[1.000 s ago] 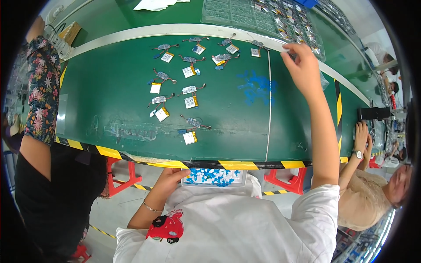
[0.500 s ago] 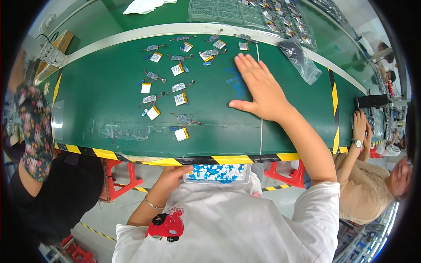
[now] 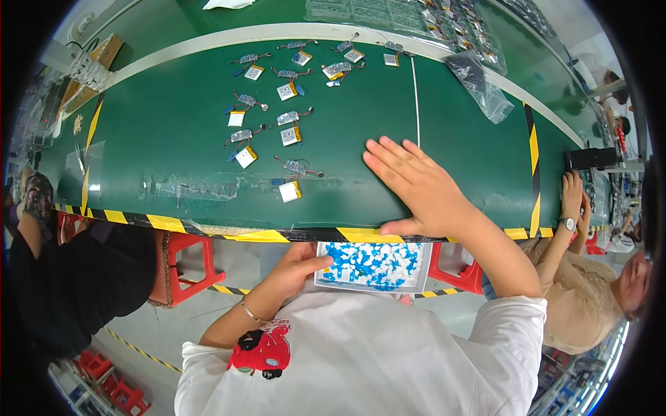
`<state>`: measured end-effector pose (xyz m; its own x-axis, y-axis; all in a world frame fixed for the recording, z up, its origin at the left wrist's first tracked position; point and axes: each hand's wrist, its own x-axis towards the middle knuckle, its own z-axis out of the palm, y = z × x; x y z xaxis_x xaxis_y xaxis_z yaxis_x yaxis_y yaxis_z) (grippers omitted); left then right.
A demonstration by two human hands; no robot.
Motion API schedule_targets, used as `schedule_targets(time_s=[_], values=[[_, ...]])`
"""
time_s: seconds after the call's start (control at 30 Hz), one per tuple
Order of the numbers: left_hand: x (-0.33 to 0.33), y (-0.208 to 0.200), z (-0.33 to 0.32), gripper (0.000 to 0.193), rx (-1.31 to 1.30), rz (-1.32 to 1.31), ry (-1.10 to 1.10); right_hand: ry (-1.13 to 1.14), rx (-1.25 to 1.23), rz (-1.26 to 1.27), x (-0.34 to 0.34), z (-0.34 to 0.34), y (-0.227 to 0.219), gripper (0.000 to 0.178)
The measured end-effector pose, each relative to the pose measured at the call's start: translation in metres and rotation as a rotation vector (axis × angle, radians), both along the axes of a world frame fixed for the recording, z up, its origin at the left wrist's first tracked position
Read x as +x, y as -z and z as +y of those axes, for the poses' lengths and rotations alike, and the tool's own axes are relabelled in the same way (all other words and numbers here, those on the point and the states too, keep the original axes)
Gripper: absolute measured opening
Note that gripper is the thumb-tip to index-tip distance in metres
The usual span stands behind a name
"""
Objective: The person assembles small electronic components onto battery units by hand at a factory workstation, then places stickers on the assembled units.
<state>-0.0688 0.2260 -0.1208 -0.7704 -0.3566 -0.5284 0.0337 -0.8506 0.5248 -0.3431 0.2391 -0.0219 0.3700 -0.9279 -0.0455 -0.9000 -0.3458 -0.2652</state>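
Observation:
My left hand [image 3: 302,268] grips the left rim of a shallow white box [image 3: 319,286], its thumb over the side. Many small blue and white pieces [image 3: 371,265] fill the box, which is held just below the table's front edge. My right hand [image 3: 422,191] lies flat, palm down, its fingers together and pointing to the far left, the thumb along the striped edge. Whether anything is under the palm is hidden. Left of that hand, several small circuit boards with wires and silver battery cells [image 3: 289,136] lie spread out on the green table [image 3: 347,177].
A clear bag of dark parts [image 3: 479,87] lies at the far right, beside a white rail [image 3: 291,31]. Beyond it stand clear trays [image 3: 374,12] with more parts. A person works at the right [image 3: 572,208], another sits at the left [image 3: 90,277]. Red stools [image 3: 191,267] stand below.
My right hand has slid toward me to the front edge. The small blue pieces beside it no longer show on the table. My left hand and the box have shifted right, showing more of the box.

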Motion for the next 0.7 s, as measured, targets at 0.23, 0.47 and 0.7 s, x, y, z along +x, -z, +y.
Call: schedule_targets(time_s=[0.23,0.47,0.7], values=[[-0.015,-0.009,0.011,0.049,-0.088,0.127,0.018,0.0,0.064,-0.037,0.002,0.033,-0.007,0.099],[-0.035,0.019,0.033,0.053,-0.042,0.343,0.032,0.108,-0.156,-0.25,0.008,0.057,-0.004,0.067],[-0.023,-0.007,0.026,0.055,-0.112,0.198,0.016,0.29,-0.248,-0.511,0.011,0.041,-0.004,0.021]])
